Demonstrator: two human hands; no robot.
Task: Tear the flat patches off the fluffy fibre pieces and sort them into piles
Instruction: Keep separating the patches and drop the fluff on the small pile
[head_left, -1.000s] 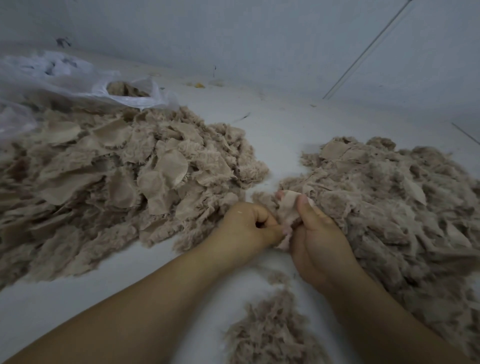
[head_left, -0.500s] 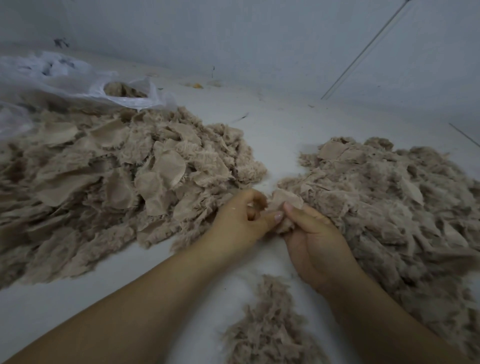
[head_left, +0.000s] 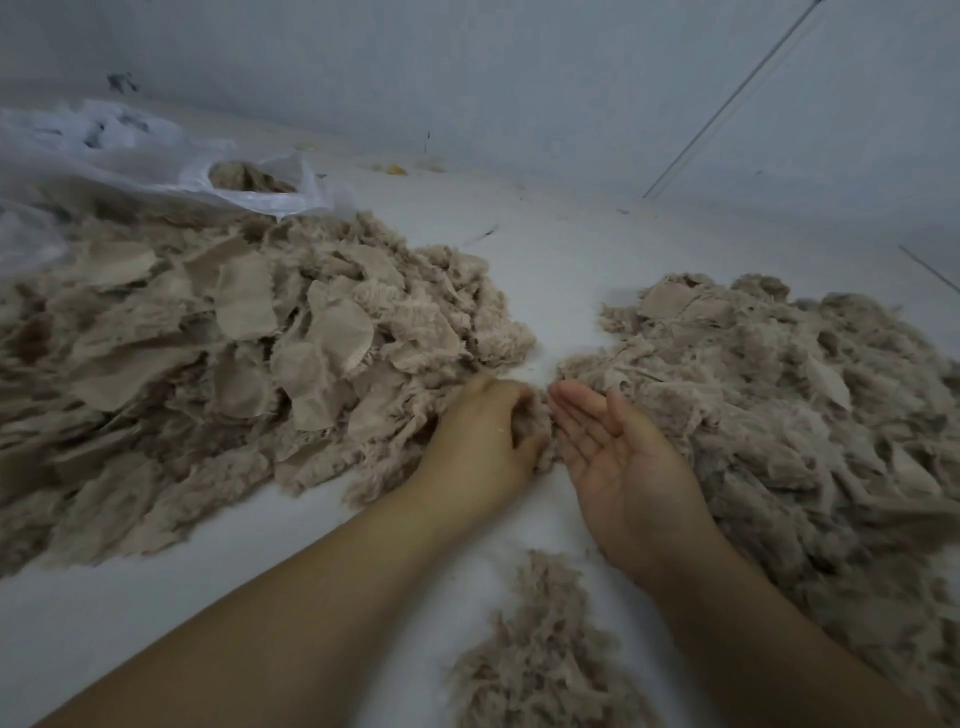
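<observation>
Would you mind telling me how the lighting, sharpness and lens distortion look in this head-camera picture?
Head view: dim, flat, bluish light with only soft shadows under the left pile and right pile; no glare, even on the plastic bag; the left hand and right hand are fairly sharp; wide-angle bending curves the wall line and stretches the forearms.

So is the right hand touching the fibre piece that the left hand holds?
Cannot tell. In the head view the right hand lies open right beside the fibre piece that the left hand grips.
</observation>
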